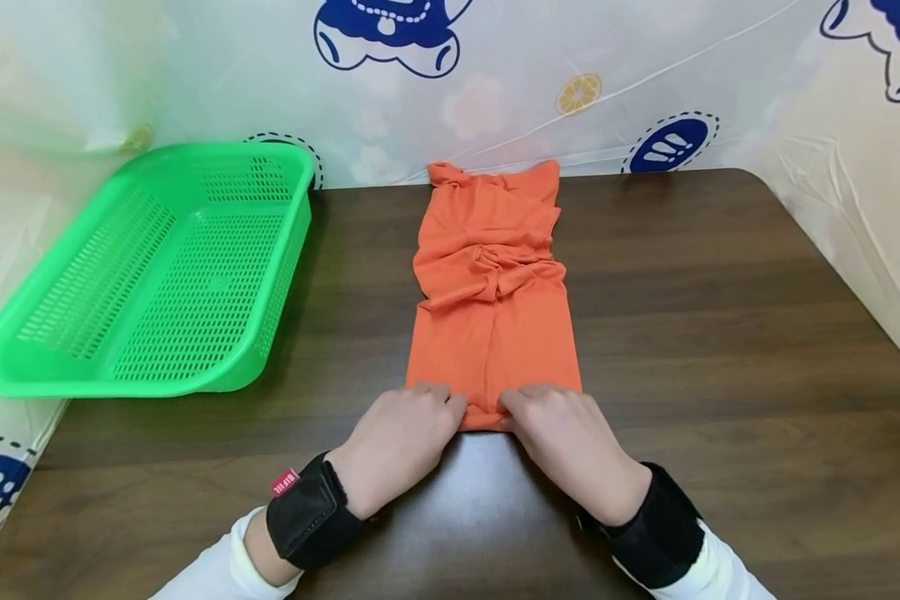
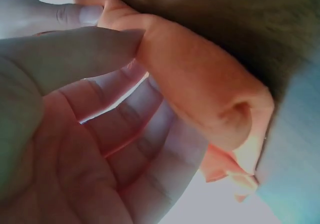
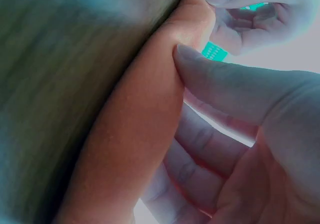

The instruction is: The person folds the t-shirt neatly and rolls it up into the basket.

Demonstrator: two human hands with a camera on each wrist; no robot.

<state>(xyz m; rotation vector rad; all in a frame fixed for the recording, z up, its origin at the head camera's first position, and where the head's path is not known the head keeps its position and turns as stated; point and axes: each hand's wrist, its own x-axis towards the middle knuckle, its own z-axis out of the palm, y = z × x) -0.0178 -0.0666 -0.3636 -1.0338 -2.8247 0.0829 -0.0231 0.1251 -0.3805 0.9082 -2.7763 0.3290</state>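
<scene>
An orange garment (image 1: 495,333), folded into a long narrow strip, lies lengthwise on the table, its middle bunched into wrinkles. Both hands are at its near end. My left hand (image 1: 408,429) holds the left part of this edge, thumb on the near side and fingers over the far side. The right part is gripped the same way by my right hand (image 1: 562,437). Between thumb and fingers, the wrist views show the edge as a thick roll (image 2: 200,79), with a spiral end visible in the left wrist view. Fingertips are partly hidden behind the roll (image 3: 130,114).
A green perforated plastic basket (image 1: 285,275) stands on the left side of the brown wooden table (image 1: 720,333). Behind the table hangs a pale printed plastic sheet (image 1: 495,92), which the garment's far end reaches. Black bands (image 1: 315,512) circle both wrists.
</scene>
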